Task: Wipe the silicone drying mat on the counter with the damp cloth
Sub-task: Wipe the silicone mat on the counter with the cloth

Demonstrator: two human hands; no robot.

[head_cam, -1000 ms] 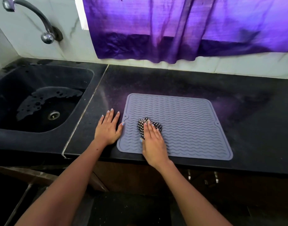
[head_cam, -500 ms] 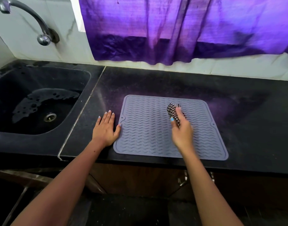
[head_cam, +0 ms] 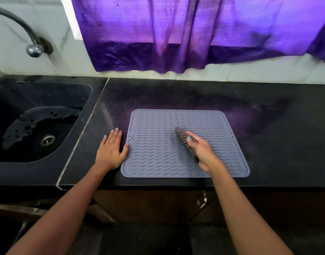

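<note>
Grey silicone, ribbed in wavy lines, the drying mat [head_cam: 158, 150] lies flat on a black speckled counter [head_cam: 268, 126], its near edge close to the counter's front lip. On the mat's middle right, a person's right hand [head_cam: 204, 151] presses a bunched black-and-white checked cloth [head_cam: 185, 142] against the ribs; the hand stands partly on edge, its fingers laid along the cloth and lightly curled over it, though motion blur hides the exact grip. The cloth shows along the hand's left side, from beyond the fingertips back toward the heel of the palm. The left hand [head_cam: 110, 150] lies palm down on the bare counter just beside the mat's left edge, fingers straight and together, holding nothing, the thumb spread so that its tip touches the mat's rim. To the left, past a pale seam in the stone, a black sink [head_cam: 80, 92] holds a wet patch around its metal drain [head_cam: 47, 140], with a curved tap [head_cam: 29, 39] fixed to the white wall above. A purple curtain [head_cam: 194, 34] hangs behind the counter.
</note>
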